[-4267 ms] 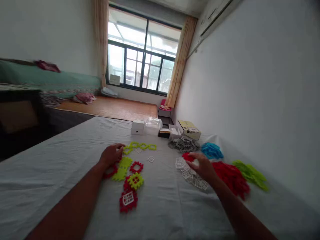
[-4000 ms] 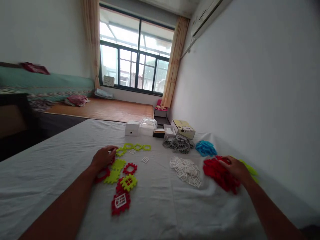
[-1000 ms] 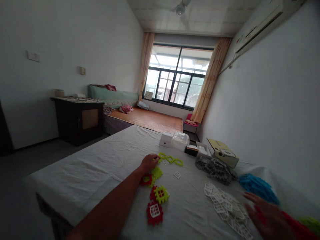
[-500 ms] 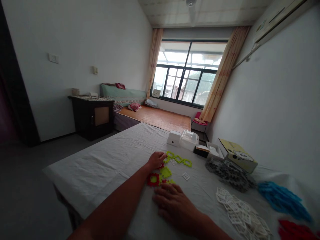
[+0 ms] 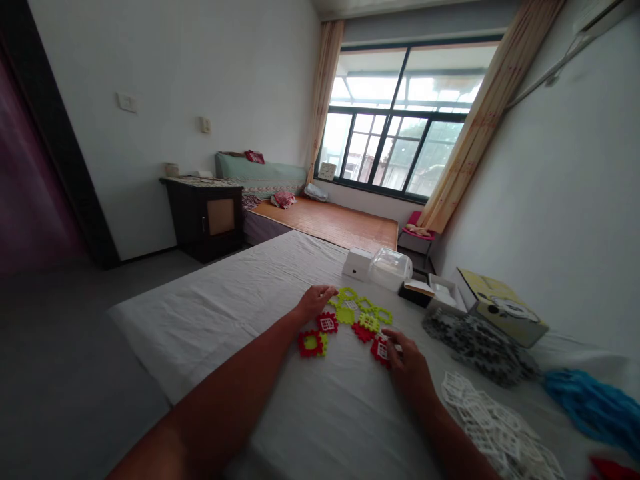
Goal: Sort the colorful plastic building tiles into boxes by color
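Observation:
Toothed plastic tiles, like interlocking building pieces, lie together on the cloth-covered table. My left hand (image 5: 316, 303) curls its fingers over the left edge of a yellow-green toothed tile (image 5: 335, 301). My right hand (image 5: 409, 359) is bent at the right end of the group, its fingers closed on a red toothed tile (image 5: 378, 352) with a white lattice inside. Its fingertips partly hide that tile. Between my hands are a solid yellow-green tile (image 5: 345, 315), a red tile with a white lattice (image 5: 327, 323) and a yellow-green latticed tile (image 5: 369, 323). Nearer me lies a red-framed tile (image 5: 310, 343).
Piles of white lattice pieces (image 5: 493, 420), grey pieces (image 5: 480, 350) and blue pieces (image 5: 593, 403) line the table's right side. Behind them stand a yellow box (image 5: 500, 307), a clear plastic container (image 5: 391, 268) and a white box (image 5: 357, 264). A bed (image 5: 330, 223) is beyond the table.
My right hand has moved right and away from me, from the near tiles to the red tile at the right end. The tiles now lie more spread out. The view has shifted slightly.

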A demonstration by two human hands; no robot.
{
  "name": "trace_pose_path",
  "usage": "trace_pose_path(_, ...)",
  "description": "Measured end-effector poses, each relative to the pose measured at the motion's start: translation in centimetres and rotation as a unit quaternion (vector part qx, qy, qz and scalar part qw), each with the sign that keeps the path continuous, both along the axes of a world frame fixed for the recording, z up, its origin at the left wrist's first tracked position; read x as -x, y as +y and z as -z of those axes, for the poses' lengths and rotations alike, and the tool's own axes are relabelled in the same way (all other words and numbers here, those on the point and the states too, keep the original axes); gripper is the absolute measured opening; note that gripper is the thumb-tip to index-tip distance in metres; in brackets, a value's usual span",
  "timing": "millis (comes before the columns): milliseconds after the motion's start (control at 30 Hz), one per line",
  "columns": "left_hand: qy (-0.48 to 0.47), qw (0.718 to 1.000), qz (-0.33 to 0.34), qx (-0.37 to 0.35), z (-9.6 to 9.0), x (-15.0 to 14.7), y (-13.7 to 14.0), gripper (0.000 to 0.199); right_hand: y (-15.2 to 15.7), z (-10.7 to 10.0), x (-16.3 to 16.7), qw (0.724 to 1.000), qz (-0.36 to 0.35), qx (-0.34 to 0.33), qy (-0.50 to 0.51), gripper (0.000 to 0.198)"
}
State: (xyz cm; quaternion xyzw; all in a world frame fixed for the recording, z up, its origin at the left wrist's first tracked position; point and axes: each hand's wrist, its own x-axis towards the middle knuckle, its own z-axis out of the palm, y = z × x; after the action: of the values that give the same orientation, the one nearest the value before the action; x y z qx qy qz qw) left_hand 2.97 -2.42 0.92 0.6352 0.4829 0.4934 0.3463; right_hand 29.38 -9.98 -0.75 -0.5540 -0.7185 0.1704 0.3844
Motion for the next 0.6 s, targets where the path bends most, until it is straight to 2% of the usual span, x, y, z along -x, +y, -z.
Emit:
trace_pose_path(100,-0.007,0.998,0.045,0.032,0.2,-0.8,-0.5,0.049,-0.5,-0.3,0.5,1.0,-0.01,0.006,-0.005,0.037)
trace_pose_path(233,-0.026,0.993,0.095,0.062,0.4,-1.9,-1.2,0.052,-1.0,-1.0,1.0,0.998,-0.036,0.006,0.041,0.039)
trace_pose_path(333,-0.042,0.993,0.085,0.068,0.3,-1.7,-1.3,0.055,-1.3,-1.3,1.1,0.999,-0.043,-0.006,0.022,0.036)
trace_pose_path(500,-0.062,0.995,0.053,0.065,0.2,-0.7,-0.7,0.052,-2.0,-1.2,1.6,0.99,-0.088,-0.037,-0.101,0.039)
trace_pose_path(600,-0.066,0.995,0.046,0.065,0.2,-0.6,-0.7,0.049,-2.1,-0.9,1.9,0.985,-0.11,-0.071,-0.114,0.042)
